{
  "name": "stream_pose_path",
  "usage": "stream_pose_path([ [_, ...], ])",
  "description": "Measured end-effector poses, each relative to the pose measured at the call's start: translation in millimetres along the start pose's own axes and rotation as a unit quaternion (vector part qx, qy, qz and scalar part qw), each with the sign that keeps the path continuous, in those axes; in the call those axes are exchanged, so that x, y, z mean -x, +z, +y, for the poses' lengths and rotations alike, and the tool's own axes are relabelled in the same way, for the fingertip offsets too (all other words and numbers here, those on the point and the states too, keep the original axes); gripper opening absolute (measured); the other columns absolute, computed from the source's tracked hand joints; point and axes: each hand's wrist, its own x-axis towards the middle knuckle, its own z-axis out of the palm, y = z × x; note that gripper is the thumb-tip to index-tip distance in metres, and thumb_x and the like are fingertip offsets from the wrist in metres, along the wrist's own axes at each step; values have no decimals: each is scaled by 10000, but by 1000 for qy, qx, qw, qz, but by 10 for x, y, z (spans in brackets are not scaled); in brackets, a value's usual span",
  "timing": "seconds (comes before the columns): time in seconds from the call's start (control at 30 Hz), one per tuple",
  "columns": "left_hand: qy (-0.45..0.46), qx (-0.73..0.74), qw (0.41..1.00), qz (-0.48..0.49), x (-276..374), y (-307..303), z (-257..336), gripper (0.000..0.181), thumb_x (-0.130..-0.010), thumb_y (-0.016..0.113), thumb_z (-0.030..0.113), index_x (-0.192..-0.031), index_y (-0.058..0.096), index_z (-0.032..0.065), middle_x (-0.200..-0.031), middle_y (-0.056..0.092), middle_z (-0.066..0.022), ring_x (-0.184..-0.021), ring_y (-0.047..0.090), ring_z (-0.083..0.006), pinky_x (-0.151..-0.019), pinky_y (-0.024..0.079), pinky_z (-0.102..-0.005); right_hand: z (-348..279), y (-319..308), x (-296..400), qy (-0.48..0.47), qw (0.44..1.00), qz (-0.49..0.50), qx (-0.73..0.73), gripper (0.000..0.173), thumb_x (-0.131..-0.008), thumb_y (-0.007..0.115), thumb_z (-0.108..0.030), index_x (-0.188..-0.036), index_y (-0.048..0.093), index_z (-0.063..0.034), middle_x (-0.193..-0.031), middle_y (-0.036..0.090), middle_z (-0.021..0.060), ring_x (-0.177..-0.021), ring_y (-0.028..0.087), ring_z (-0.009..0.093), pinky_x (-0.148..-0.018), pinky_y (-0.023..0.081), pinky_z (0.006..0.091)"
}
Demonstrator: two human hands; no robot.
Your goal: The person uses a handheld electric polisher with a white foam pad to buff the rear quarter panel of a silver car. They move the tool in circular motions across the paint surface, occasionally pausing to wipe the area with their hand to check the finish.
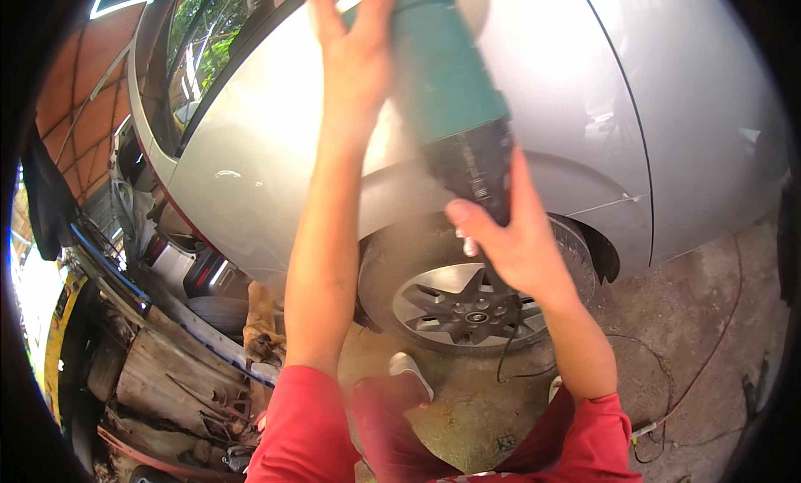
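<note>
A corded power tool [450, 76] with a green body and black rear handle is held up against a silver car's body panel [263, 139], above the wheel arch. My right hand [525, 245] grips the black rear handle, thumb across it. Near the top edge, my left hand [360, 51] is at the tool's front left side, fingers spread around it; their tips are cut off by the frame. The tool's working end is out of view. Its black cord hangs down past the car wheel [463, 308]. The tool looks blurred.
A brown dog [263, 333] is by the car's end at left, close to my left arm. Car parts and a bumper [200, 333] clutter the left side. A hose [719, 339] and cords lie on the concrete floor at right.
</note>
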Motion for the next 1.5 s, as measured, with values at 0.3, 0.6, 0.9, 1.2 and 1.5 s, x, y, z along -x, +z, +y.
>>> stream_pose_path([
  [0.3,-75,-56,983,159,522,-1566,-293,707,-988,498,436,-1540,200,110,-1380,452,-203,-1180,526,-253,-1001,431,-349,467,1119,-166,-44,982,-113,146,1118,-833,726,-491,-1513,-11,1,-1218,581,314,-1087,603,473,-940,468,466],
  [0.6,-148,-70,952,259,1453,-2325,-320,643,-1015,423,433,-1543,191,148,-1469,363,-150,-1252,480,-280,-1030,430,-402,708,1635,150,99,956,-260,97,1093,-823,735,-485,-1533,21,-58,-1271,555,315,-1146,567,471,-980,437,460],
  [0.9,-155,-68,970,173,1545,-1419,-104,638,-994,478,304,-1544,214,119,-1505,327,-144,-1311,417,-260,-1088,353,-380,699,1104,867,43,989,-108,96,1165,-761,800,-466,-1539,22,-82,-1215,575,317,-1091,593,488,-903,487,480],
  [1.2,-83,-109,953,-270,1062,225,361,854,-905,646,398,-1528,199,23,-1416,442,-260,-1306,467,-307,-1069,376,-401,1050,778,1563,102,946,161,-262,868,-834,743,-63,-1475,157,-52,-1002,595,88,-827,602,167,-754,516,308],
  [1.5,-76,-163,960,-213,1331,183,88,887,-865,698,324,-1530,187,35,-1366,492,-249,-1259,505,-327,-1062,390,-413,1145,928,1560,101,956,139,-237,947,-795,784,-135,-1474,136,-7,-1206,545,167,-1029,588,253,-905,477,387],
])
